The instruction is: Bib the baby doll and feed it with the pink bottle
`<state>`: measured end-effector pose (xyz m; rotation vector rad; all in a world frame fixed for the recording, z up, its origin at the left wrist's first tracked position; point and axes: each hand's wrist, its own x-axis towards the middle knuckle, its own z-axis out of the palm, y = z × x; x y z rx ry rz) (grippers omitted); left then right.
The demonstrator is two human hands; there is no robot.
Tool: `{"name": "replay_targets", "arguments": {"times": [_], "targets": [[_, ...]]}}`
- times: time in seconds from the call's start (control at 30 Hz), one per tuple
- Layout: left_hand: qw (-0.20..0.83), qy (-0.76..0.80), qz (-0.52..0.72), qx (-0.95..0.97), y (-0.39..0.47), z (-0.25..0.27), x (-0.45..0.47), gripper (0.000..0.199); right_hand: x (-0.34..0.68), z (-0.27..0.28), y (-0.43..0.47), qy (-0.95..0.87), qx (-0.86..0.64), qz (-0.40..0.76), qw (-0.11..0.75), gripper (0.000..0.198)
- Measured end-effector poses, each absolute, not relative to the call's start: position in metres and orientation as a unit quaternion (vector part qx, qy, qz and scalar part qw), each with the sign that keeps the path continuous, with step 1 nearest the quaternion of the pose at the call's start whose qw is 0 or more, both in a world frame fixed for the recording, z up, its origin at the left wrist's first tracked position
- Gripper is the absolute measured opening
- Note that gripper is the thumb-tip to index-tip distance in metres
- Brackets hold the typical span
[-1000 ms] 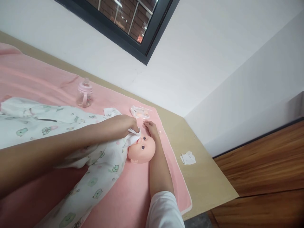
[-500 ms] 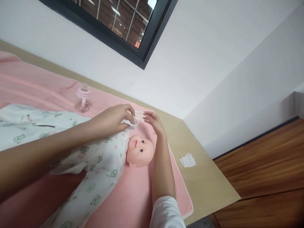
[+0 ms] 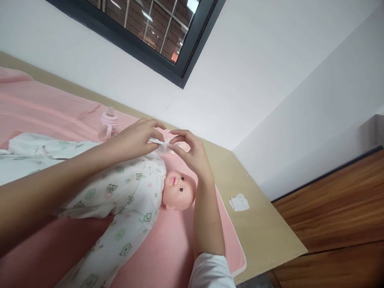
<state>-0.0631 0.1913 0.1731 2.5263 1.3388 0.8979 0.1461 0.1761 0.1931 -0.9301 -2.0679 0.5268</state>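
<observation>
A thin white tissue stretches between my two hands, above the doll's chest and beside its head. My left hand is closed on one end of it. My right hand has its thumb and fingers curled at the other end, apparently pinching its edge. Below them a baby doll lies on its back in a white outfit printed with green animals. My left forearm passes over the doll's body. Behind the right fingers a pale, see-through item lies partly hidden on the pink blanket.
A pink-lidded baby bottle stands on the blanket near the wall, partly behind my left arm. A crumpled white tissue lies on the bare tan tabletop at the right. A dark-framed window is set in the wall above.
My right hand has turned and moved in to meet the tissue, its fingers now curled at its edge. My left hand has shifted slightly up and left with the tissue.
</observation>
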Motion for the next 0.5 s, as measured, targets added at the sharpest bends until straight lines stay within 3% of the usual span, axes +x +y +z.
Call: {"name": "replay_targets", "arguments": {"times": [0.33,0.5], "targets": [[0.076,0.465,0.310,0.826,0.206,0.177,-0.081,0.046,0.159,0.183,0.198,-0.802,-0.388,0.207,0.404,0.006],[0.099,0.563,0.361,0.737,0.226,0.193,-0.136,0.059,0.182,0.173,0.216,-0.807,-0.467,0.092,0.349,0.028]]}}
